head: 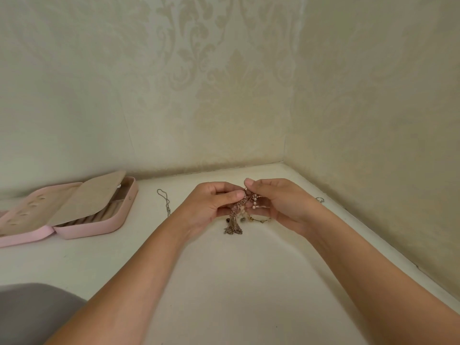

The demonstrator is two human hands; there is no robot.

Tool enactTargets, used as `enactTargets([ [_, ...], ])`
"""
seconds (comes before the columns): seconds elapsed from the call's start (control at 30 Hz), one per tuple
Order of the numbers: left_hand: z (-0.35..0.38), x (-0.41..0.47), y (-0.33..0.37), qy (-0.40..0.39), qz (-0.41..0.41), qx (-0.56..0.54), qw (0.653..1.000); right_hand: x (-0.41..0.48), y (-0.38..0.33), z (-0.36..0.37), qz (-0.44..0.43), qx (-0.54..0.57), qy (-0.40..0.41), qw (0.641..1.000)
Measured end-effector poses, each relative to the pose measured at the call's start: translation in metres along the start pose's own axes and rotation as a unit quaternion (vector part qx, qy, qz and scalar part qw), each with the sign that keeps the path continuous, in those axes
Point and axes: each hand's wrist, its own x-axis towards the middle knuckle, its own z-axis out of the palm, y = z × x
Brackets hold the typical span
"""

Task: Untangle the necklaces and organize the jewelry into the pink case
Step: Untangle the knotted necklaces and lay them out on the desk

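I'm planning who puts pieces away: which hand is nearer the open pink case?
Left. The left hand is to the right of the pink case, apart from it; the right hand is farther right still. Both pinch the tangled necklaces.

No readable text, label, brand, number or sign: none on the pink case (99, 227), the patterned wallpaper (224, 70) or the counter (224, 282).

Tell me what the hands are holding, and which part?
The left hand and right hand both pinch the tangled necklaces at the clump's top; the loose ends dangle below.
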Motion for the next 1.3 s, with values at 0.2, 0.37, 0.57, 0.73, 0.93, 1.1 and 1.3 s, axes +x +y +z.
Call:
enactTargets([
  [0.2, -0.004, 0.002, 0.003, -0.032, 0.002, -0.085, 0.996, -0.001, -0.005, 0.002, 0.018, 0.083, -0.039, 0.996],
  [0.37, -0.002, 0.002, 0.003, -0.052, -0.036, -0.101, 0.993, -0.003, -0.003, 0.004, -0.036, -0.049, -0.001, 0.998],
  [0.57, 0.003, -0.003, 0.007, -0.055, -0.008, -0.063, 0.996, -0.005, -0.001, 0.009, -0.056, -0.084, 0.006, 0.995],
  [0.73, -0.002, -0.001, 0.004, -0.017, -0.048, -0.047, 0.998, -0.002, -0.007, -0.001, -0.041, 0.004, 0.032, 0.999],
  [0.93, -0.005, 0.002, 0.002, -0.023, -0.024, -0.060, 0.998, -0.003, -0.011, -0.012, -0.037, 0.041, 0.030, 0.998],
  [1.1, -0.005, 0.002, 0.005, -0.031, -0.004, -0.150, 0.988, -0.005, -0.015, -0.009, -0.031, 0.092, 0.012, 0.995],
  [1.3, 0.000, 0.001, 0.008, -0.025, -0.023, -0.198, 0.980, -0.005, -0.013, -0.007, -0.012, 0.027, -0.032, 0.999],
])
